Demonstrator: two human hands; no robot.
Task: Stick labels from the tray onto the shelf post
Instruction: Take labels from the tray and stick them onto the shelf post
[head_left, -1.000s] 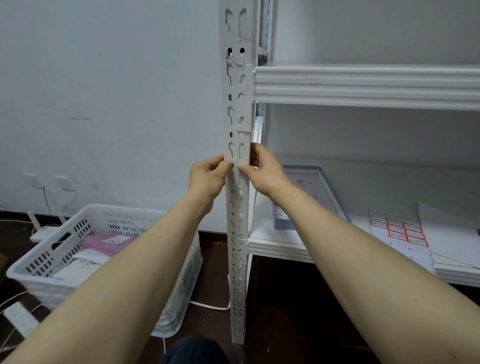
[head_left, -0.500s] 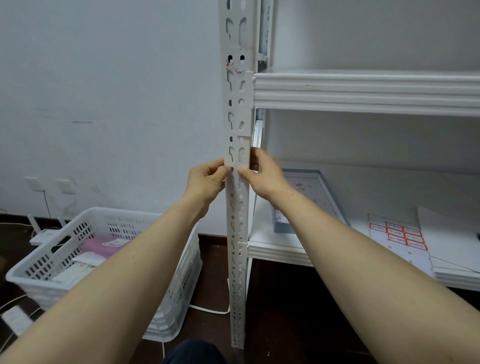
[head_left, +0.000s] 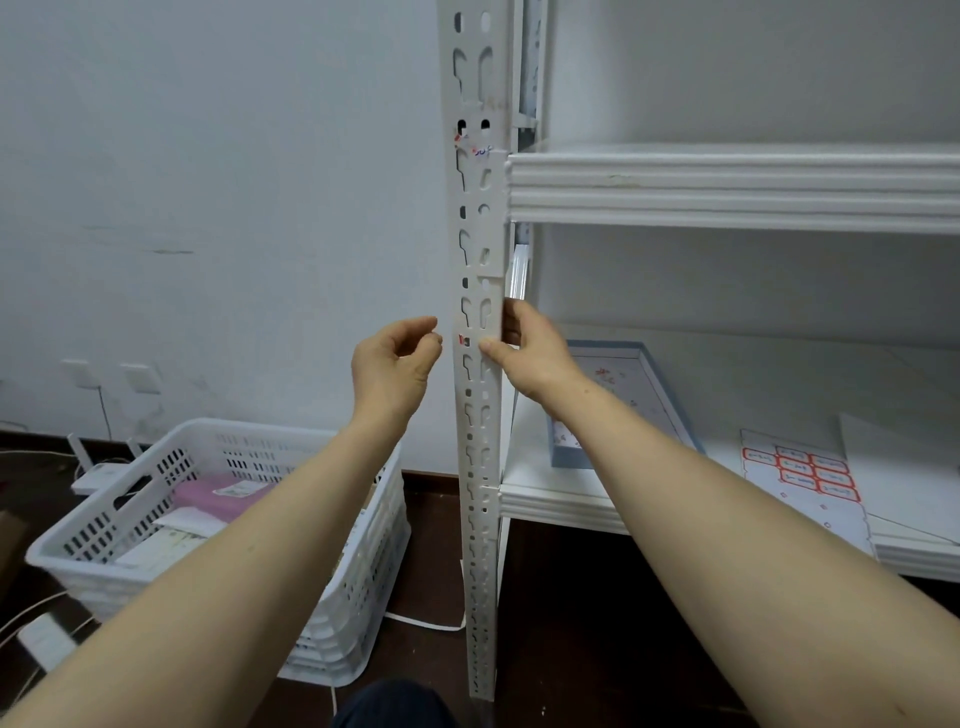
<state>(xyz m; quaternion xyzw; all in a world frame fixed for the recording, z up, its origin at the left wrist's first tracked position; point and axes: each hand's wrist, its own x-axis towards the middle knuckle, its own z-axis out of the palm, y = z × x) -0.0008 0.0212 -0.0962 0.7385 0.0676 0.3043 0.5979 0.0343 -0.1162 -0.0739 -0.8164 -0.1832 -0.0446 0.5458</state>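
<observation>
The white slotted shelf post (head_left: 478, 415) stands upright in the middle of the head view. A small red-edged label (head_left: 464, 340) sits on its front at hand height, and an older label (head_left: 480, 150) is stuck higher up. My right hand (head_left: 524, 353) grips the post, thumb on the front just right of the label and fingers round the back edge. My left hand (head_left: 395, 364) hovers just left of the post with curled fingers and holds nothing visible. The light blue tray (head_left: 563, 457) lies on the lower shelf behind my right arm.
A sheet of red-bordered labels (head_left: 800, 475) lies on the lower shelf (head_left: 561, 501) at right, beside white paper. An upper shelf (head_left: 727, 187) juts right from the post. A white plastic basket (head_left: 218, 499) with packets stands on the dark floor at left, with cables around it.
My left hand has let go of the post and drawn back to the left, which uncovers the red-edged label. My right hand stays on the post.
</observation>
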